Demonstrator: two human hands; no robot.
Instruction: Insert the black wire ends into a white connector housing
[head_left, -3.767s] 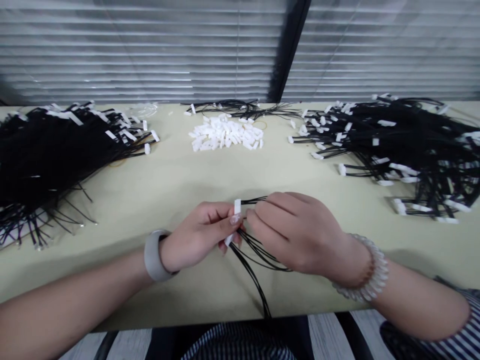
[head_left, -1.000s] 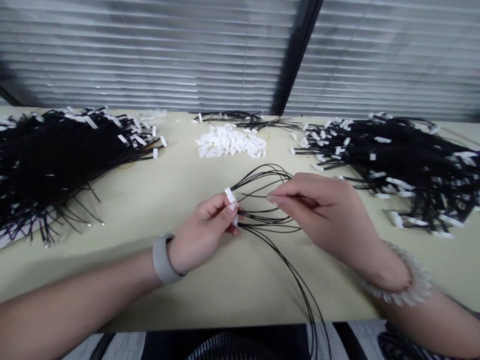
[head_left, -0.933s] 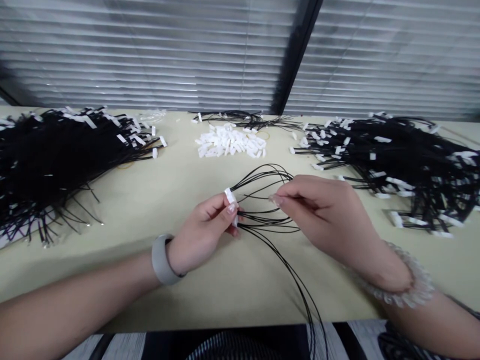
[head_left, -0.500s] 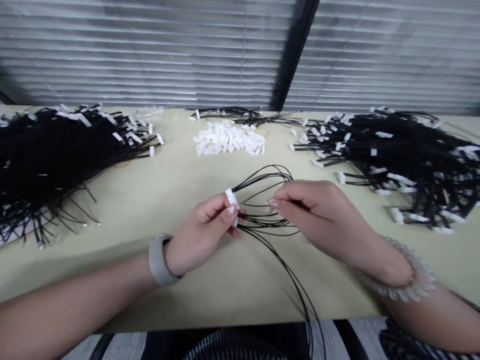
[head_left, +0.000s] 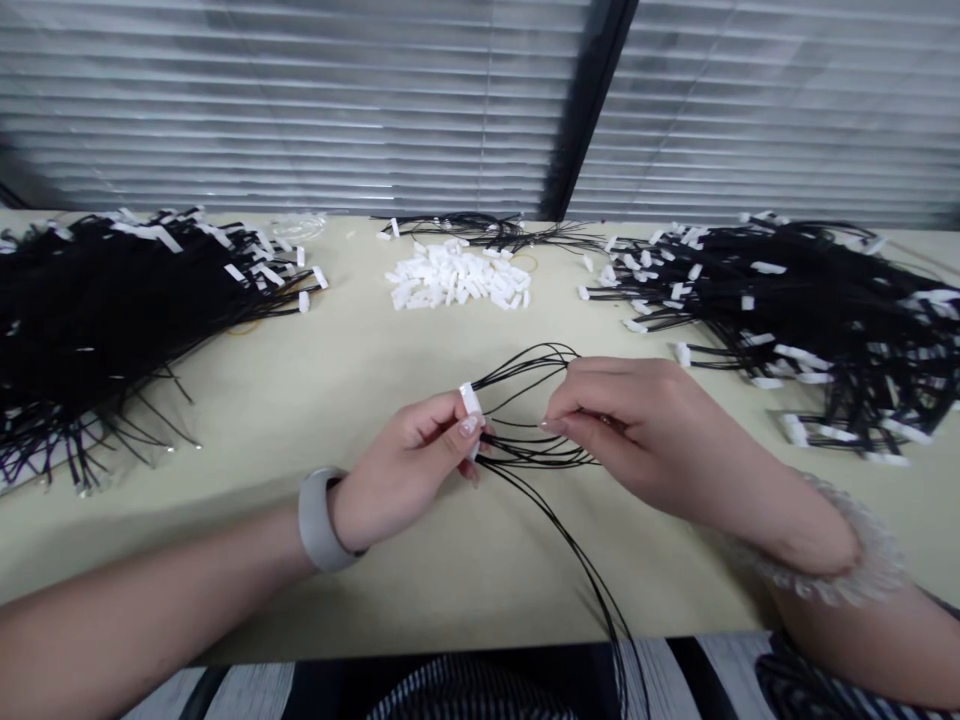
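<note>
Between the thumb and fingers of my left hand (head_left: 424,440) is a white plastic connector (head_left: 470,400), tilted, its lower part covered by my thumb. Several thin black wires (head_left: 536,455) run from the connector to the right. Some loop toward my right hand (head_left: 622,420), and others curve down over the table's front edge. My right hand is closed, thumb and index finger pinching a black wire; a small tip shows at the fingertips. Part of the looped wires lies hidden behind this hand.
A heap of loose white connectors (head_left: 457,275) lies at the back middle, with a few black wires (head_left: 502,235) behind it. Large bundles of wired connectors lie at left (head_left: 112,300) and right (head_left: 810,300). Window blinds (head_left: 300,100) rise behind the table (head_left: 337,350).
My right hand has shifted slightly right and down, still pinching. The connector in my left hand has moved a little to the right and down with the wires.
</note>
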